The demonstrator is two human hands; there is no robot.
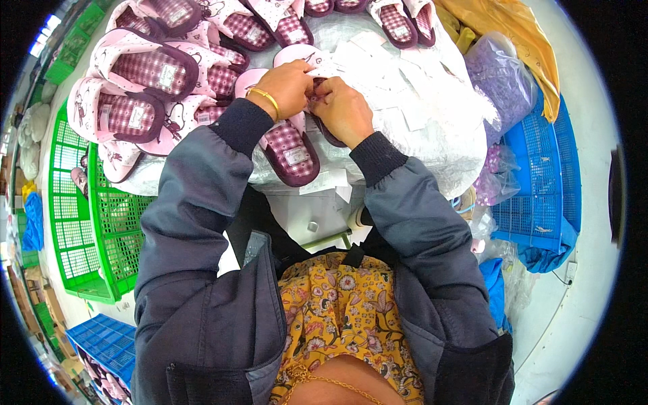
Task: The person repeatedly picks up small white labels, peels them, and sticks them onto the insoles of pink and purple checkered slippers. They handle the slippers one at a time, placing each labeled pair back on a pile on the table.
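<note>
Pink slipper [295, 54], plum-edged, partly hidden by hands [345, 111]

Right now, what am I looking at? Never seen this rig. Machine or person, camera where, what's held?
No machine: these are a person's bare left hand and right hand. The single picture comes from the left of two fisheye cameras worn on the head, looking down, so straight edges bend near the rim.

The white, plastic-covered surface carries pink slippers with checked insoles, mostly piled on the left, plus paper slips. Both hands are on one slipper; they hide what the fingertips are doing. Another slipper lies just below, toward the wearer. A green crate stands at left.
</note>
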